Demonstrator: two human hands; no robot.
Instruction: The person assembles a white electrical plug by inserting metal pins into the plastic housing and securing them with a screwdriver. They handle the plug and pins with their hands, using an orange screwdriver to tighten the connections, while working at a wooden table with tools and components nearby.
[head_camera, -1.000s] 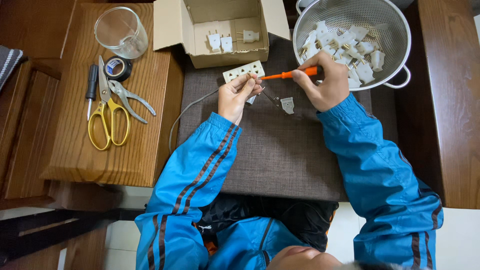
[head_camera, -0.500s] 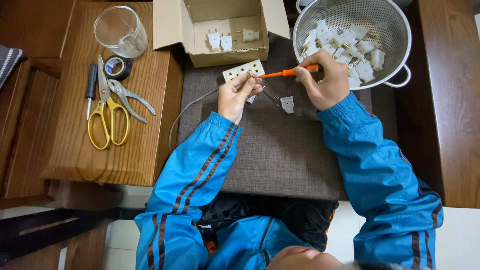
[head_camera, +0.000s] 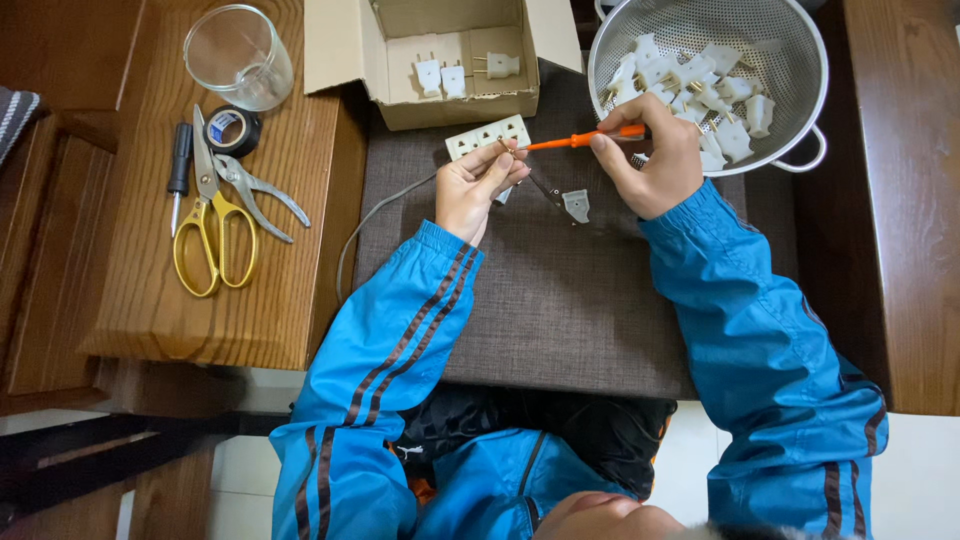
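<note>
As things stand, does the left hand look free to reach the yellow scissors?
Probably not right away: the left hand is pinching a small plug part against the screwdriver. The path over to the scissors on the wooden table looks unobstructed once it lets go.

The screwdriver (head_camera: 585, 139) has a glossy orange plastic handle and a thin metal shaft. The socket strip (head_camera: 487, 134) and the plugs in the colander (head_camera: 800, 60) look like smooth cream-white plastic with small brassy metal pins; the colander itself is perforated shiny metal. A coarse, matt brown woven mat (head_camera: 560, 290) covers the middle. The wooden surface (head_camera: 150, 290) beside it is varnished, with visible grain. The box (head_camera: 330, 50) is plain matt cardboard, the cup (head_camera: 238, 55) clear glass, the scissors (head_camera: 212, 225) yellow plastic and steel.
</note>
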